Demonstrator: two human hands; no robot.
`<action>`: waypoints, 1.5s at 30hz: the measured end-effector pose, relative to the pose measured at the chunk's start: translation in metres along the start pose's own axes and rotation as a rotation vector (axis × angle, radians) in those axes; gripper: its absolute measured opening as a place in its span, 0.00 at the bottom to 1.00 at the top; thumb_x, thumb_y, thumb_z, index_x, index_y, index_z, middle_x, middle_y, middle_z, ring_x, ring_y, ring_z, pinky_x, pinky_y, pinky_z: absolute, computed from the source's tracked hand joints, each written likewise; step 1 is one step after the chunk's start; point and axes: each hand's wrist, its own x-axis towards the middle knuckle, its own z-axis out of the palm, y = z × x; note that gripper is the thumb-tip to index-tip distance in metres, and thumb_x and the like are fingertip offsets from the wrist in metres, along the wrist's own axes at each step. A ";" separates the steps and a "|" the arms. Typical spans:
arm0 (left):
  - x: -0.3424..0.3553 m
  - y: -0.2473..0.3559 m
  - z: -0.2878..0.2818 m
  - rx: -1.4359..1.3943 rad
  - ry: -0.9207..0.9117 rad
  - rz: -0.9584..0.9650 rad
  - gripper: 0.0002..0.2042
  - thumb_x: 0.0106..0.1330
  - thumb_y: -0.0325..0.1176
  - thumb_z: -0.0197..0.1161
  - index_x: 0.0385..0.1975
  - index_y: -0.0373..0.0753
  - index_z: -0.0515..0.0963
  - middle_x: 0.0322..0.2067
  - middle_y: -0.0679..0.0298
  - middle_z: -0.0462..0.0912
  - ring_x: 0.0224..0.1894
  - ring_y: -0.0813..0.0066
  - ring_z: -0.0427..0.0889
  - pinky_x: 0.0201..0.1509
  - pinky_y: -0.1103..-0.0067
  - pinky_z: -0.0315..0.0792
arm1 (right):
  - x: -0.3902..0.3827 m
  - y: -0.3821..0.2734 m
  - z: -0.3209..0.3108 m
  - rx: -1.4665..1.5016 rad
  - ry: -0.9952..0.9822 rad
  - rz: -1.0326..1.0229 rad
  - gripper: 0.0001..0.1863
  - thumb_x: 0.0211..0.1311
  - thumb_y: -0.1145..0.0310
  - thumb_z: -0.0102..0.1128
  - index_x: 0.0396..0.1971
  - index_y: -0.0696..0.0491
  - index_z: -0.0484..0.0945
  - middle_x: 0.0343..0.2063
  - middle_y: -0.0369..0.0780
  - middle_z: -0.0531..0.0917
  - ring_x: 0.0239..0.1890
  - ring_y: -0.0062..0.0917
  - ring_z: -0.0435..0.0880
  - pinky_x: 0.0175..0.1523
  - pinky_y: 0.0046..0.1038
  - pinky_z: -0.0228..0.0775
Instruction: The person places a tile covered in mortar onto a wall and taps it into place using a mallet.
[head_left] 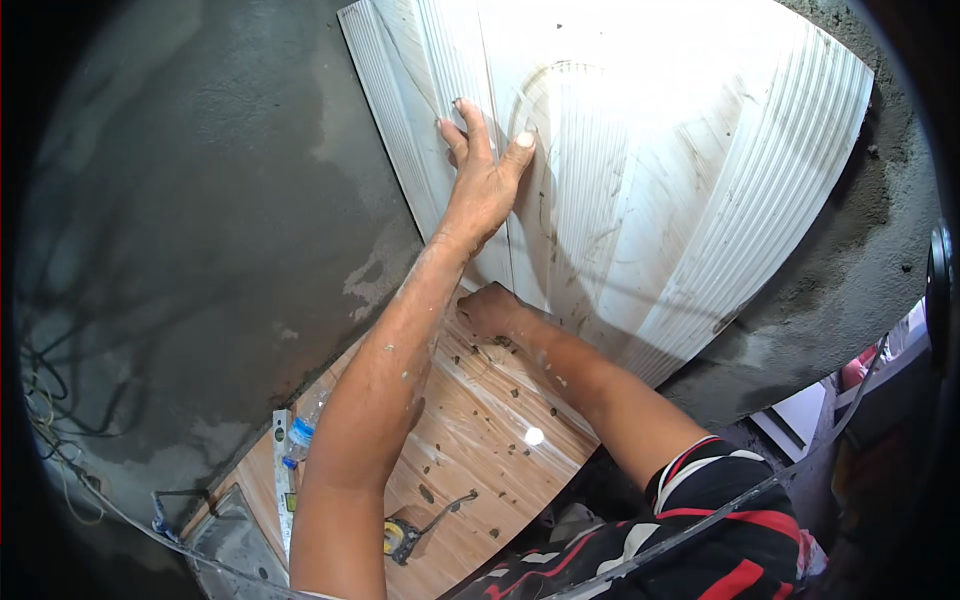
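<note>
Crossing nearest the camera, a thin, greyish curved strip (715, 512) passes before a black sleeve with red and white bands (735, 490). Beyond it lies the landmark, a brown wood-grain board (510, 440), smooth and glossy, strewn with grey crumbs. At its far edge leans a large white panel with ribbed bands and pale diagonal veining (640, 200) — glaring under light near the top, smeared grey lower down, a thin dark line running down it. The left hand (488, 180) lies against this panel, fingers spread; the right hand (490, 310), fingers curled, is at its foot, and whether it grips anything I cannot tell. Rough, damp-looking grey wall (230, 200) rises left of the board. Along the board's left side sit a pale spirit level (282, 490) and a clear bottle with blue parts (302, 430); on its near part — a yellow-and-black tape measure (402, 540).
</note>
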 end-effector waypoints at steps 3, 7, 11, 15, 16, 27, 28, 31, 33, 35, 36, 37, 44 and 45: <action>0.000 0.000 -0.002 -0.020 0.028 0.014 0.59 0.67 0.73 0.51 0.77 0.36 0.23 0.74 0.36 0.14 0.78 0.41 0.16 0.80 0.49 0.40 | 0.005 -0.014 0.001 0.030 0.079 0.025 0.19 0.70 0.57 0.46 0.36 0.51 0.86 0.31 0.43 0.89 0.35 0.42 0.88 0.45 0.47 0.78; 0.002 0.002 0.000 0.051 0.019 0.064 0.54 0.72 0.58 0.58 0.77 0.32 0.25 0.73 0.28 0.16 0.77 0.28 0.22 0.80 0.50 0.41 | 0.025 -0.033 0.012 0.164 0.225 -0.041 0.18 0.68 0.56 0.50 0.34 0.52 0.86 0.29 0.45 0.88 0.32 0.44 0.87 0.44 0.47 0.78; 0.000 -0.009 -0.012 0.128 0.003 0.101 0.54 0.72 0.56 0.59 0.77 0.32 0.26 0.73 0.27 0.17 0.77 0.29 0.23 0.80 0.50 0.41 | 0.055 -0.041 0.000 0.290 0.551 -0.248 0.15 0.64 0.58 0.54 0.31 0.51 0.85 0.24 0.45 0.86 0.28 0.44 0.86 0.38 0.45 0.77; 0.002 0.001 -0.010 0.110 -0.024 0.078 0.52 0.73 0.54 0.58 0.78 0.34 0.28 0.73 0.28 0.17 0.78 0.32 0.25 0.81 0.52 0.40 | 0.065 0.012 -0.032 0.094 0.777 -0.235 0.13 0.63 0.59 0.55 0.30 0.51 0.84 0.22 0.46 0.85 0.26 0.44 0.85 0.34 0.45 0.76; 0.005 0.008 -0.004 0.084 -0.042 0.074 0.51 0.73 0.54 0.58 0.78 0.35 0.29 0.74 0.29 0.18 0.78 0.33 0.25 0.81 0.54 0.41 | 0.062 0.031 -0.038 0.036 0.725 -0.231 0.12 0.63 0.59 0.56 0.31 0.50 0.84 0.24 0.45 0.85 0.26 0.43 0.85 0.33 0.45 0.76; 0.003 0.005 -0.028 0.150 -0.049 0.004 0.50 0.72 0.66 0.51 0.80 0.41 0.34 0.77 0.37 0.26 0.81 0.48 0.26 0.81 0.57 0.40 | 0.049 -0.006 -0.115 0.225 0.759 -0.180 0.13 0.66 0.57 0.57 0.38 0.49 0.85 0.30 0.45 0.87 0.30 0.40 0.88 0.37 0.41 0.80; 0.007 0.005 -0.029 0.177 -0.071 0.034 0.49 0.72 0.67 0.50 0.80 0.42 0.35 0.78 0.38 0.29 0.81 0.50 0.27 0.81 0.57 0.40 | 0.051 -0.001 -0.114 0.143 0.728 -0.123 0.13 0.65 0.57 0.58 0.37 0.49 0.85 0.31 0.44 0.87 0.31 0.40 0.88 0.37 0.41 0.80; -0.001 0.009 -0.040 0.186 -0.099 -0.011 0.47 0.72 0.67 0.49 0.80 0.45 0.39 0.79 0.41 0.32 0.82 0.53 0.29 0.81 0.57 0.41 | 0.046 -0.029 -0.104 0.080 0.548 -0.067 0.11 0.63 0.58 0.60 0.33 0.49 0.84 0.31 0.42 0.87 0.32 0.40 0.88 0.37 0.41 0.79; -0.008 0.010 -0.049 0.150 -0.098 -0.073 0.46 0.72 0.67 0.49 0.80 0.46 0.40 0.79 0.43 0.34 0.82 0.55 0.31 0.81 0.57 0.42 | 0.024 -0.067 -0.074 0.190 0.474 -0.221 0.09 0.60 0.60 0.60 0.27 0.48 0.82 0.29 0.42 0.87 0.30 0.41 0.86 0.35 0.41 0.78; -0.003 0.015 -0.055 0.184 -0.121 -0.060 0.45 0.71 0.66 0.52 0.80 0.46 0.44 0.79 0.45 0.41 0.82 0.56 0.39 0.81 0.57 0.44 | -0.007 -0.108 -0.017 0.192 0.371 -0.366 0.09 0.56 0.63 0.61 0.19 0.49 0.79 0.20 0.46 0.82 0.23 0.42 0.82 0.30 0.43 0.73; -0.005 0.003 -0.065 0.109 -0.081 -0.051 0.44 0.70 0.62 0.58 0.79 0.45 0.51 0.77 0.44 0.51 0.80 0.56 0.51 0.81 0.57 0.48 | -0.033 -0.137 -0.005 0.419 0.340 -0.432 0.10 0.57 0.64 0.61 0.18 0.50 0.78 0.19 0.45 0.81 0.23 0.42 0.82 0.29 0.43 0.71; -0.002 -0.006 -0.074 0.098 -0.081 -0.067 0.44 0.70 0.62 0.58 0.79 0.45 0.51 0.77 0.44 0.51 0.80 0.56 0.51 0.81 0.57 0.48 | -0.057 -0.151 0.001 0.643 0.298 -0.479 0.11 0.57 0.65 0.62 0.18 0.52 0.77 0.19 0.45 0.80 0.22 0.41 0.81 0.28 0.42 0.70; 0.001 -0.035 -0.052 0.181 0.090 0.058 0.43 0.65 0.49 0.69 0.77 0.41 0.56 0.73 0.45 0.61 0.76 0.50 0.61 0.79 0.59 0.55 | -0.115 -0.085 -0.014 0.715 0.321 -0.170 0.22 0.65 0.54 0.67 0.17 0.55 0.77 0.15 0.48 0.78 0.16 0.40 0.77 0.26 0.39 0.68; 0.000 -0.057 -0.055 0.197 0.137 0.110 0.46 0.64 0.49 0.71 0.78 0.40 0.53 0.74 0.40 0.55 0.76 0.45 0.57 0.79 0.59 0.55 | -0.111 -0.077 -0.038 0.717 0.331 -0.129 0.23 0.65 0.54 0.68 0.18 0.56 0.77 0.15 0.49 0.78 0.15 0.39 0.76 0.26 0.38 0.68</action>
